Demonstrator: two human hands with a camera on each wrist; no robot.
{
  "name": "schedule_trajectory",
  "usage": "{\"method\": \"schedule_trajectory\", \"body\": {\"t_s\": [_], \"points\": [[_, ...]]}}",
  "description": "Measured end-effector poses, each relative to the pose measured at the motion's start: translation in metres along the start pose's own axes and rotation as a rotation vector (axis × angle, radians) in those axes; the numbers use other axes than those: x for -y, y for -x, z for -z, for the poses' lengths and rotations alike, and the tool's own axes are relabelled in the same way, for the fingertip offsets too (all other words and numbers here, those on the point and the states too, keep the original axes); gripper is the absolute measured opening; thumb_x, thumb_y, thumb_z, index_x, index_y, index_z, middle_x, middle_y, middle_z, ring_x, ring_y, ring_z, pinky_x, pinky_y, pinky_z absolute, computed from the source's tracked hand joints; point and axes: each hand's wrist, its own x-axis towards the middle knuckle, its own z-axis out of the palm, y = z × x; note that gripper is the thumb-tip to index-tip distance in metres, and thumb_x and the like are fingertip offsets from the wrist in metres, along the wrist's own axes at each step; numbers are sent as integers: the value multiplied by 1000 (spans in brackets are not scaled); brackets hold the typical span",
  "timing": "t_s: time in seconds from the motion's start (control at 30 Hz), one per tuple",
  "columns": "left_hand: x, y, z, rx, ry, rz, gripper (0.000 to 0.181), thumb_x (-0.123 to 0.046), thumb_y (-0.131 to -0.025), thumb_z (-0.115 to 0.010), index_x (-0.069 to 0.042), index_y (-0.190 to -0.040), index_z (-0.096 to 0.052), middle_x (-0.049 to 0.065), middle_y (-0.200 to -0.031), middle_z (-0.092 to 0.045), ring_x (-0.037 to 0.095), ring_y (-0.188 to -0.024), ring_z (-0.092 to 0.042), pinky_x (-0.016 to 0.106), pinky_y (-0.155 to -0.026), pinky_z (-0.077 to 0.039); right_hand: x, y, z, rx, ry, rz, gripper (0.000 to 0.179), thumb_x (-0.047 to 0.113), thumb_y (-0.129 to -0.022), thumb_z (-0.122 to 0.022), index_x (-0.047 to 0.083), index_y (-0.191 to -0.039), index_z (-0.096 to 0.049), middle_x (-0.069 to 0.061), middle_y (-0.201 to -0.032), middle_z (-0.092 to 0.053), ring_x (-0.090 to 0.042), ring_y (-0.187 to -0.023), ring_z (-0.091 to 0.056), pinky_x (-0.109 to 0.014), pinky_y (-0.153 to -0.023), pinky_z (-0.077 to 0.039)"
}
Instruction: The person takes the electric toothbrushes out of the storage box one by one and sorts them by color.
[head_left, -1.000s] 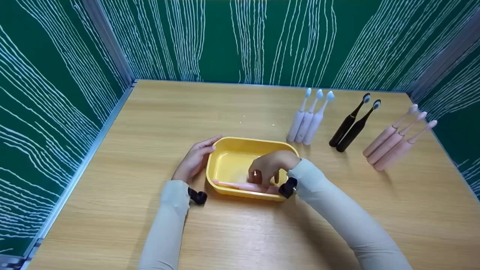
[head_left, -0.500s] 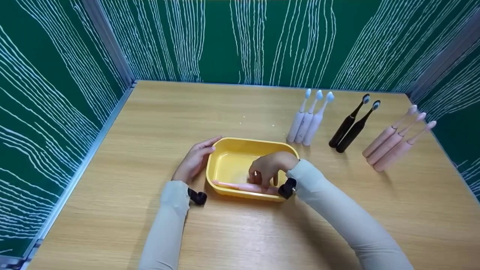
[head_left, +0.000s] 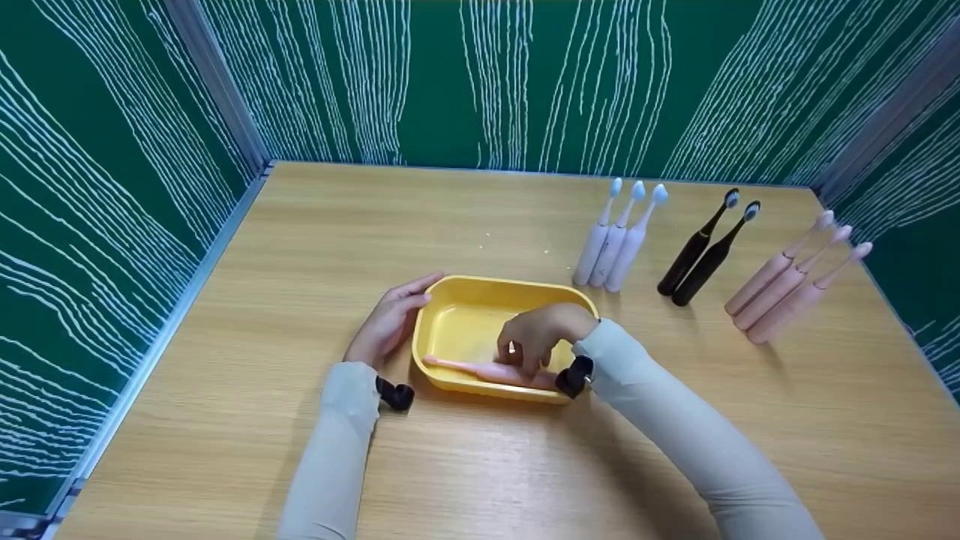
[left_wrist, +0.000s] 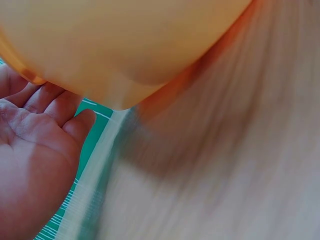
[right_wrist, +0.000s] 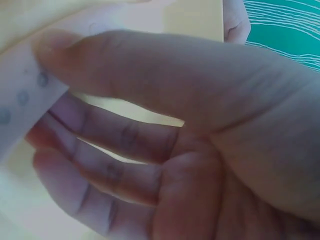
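Note:
A yellow plastic basin (head_left: 465,319) rests on the table, with a pink electric toothbrush (head_left: 457,366) lying along its near side. My right hand (head_left: 544,334) reaches into the basin and pinches the toothbrush handle between thumb and fingers. In the right wrist view the thumb presses the pale pink handle (right_wrist: 22,95), which shows a row of small round marks; the fingertips behind are partly hidden. My left hand (head_left: 384,322) rests against the basin's left outer wall, fingers reaching toward the far corner. The left wrist view shows its palm (left_wrist: 40,145) beside the wall, fingertips partly hidden.
Three white electric toothbrushes (head_left: 611,251) stand upright beyond the basin's right corner. To their right stand two black ones (head_left: 701,259), then three pink ones (head_left: 784,296) near the table's right edge. A few white specks (head_left: 487,235) lie behind the basin. Green panels enclose the table (head_left: 337,225).
The toothbrush's head end has risen slightly off the basin's near side. Both hands have stayed nearly in place.

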Motion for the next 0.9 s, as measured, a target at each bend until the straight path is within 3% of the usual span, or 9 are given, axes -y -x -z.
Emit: {"method": "schedule_trajectory", "body": {"t_s": [0.53,0.9], "points": [[1,-1,-1,-17,-15,-11,47,-2,-96,-42,5,-142,-39,17,-152,-37,26,-141,-34,34,-118,-29,-4,6,0,-43,-22,-44,44,1,-80,-67,6,-123,-60,-12,-115,-60,-17,-95,-57,-35,-74,-60],[1,-1,0,-4,-7,-11,47,-2,-97,-41,5,-143,-39,18,-152,-37,28,-138,-38,36,-117,-31,-6,9,0,-49,-35,-52,40,0,-80,-66,5,-119,-60,-12,-110,-60,-17,-91,-58,-32,-66,-61]]}}
